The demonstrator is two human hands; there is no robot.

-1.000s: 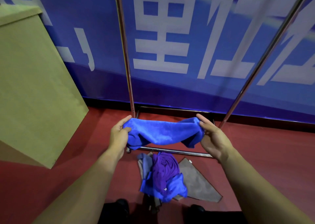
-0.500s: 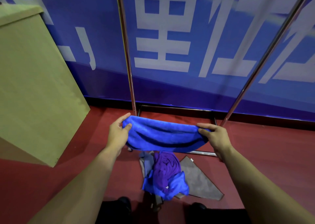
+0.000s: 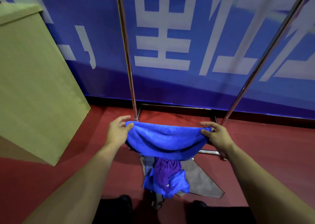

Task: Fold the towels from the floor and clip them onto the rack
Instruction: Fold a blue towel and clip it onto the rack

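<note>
A blue towel (image 3: 163, 141) hangs stretched between my two hands at waist height, sagging in the middle. My left hand (image 3: 117, 131) pinches its left top corner with thumb and fingers. My right hand (image 3: 216, 135) pinches the right top corner. Below it on the red floor lies a heap of towels: a purple one (image 3: 166, 171), another blue one (image 3: 177, 184) and a grey one (image 3: 202, 181). The metal rack (image 3: 127, 53) stands just behind, with two upright poles and a base bar; its top rail and any clips are out of view.
A large tan cardboard box (image 3: 34, 80) stands at the left on the red floor (image 3: 272, 147). A blue banner wall (image 3: 187, 84) with white characters runs close behind the rack. My dark shoes (image 3: 126, 200) show at the bottom edge.
The bunched blue towel has been pulled out wide and flatter between my hands, and both hands have moved slightly apart and upward.
</note>
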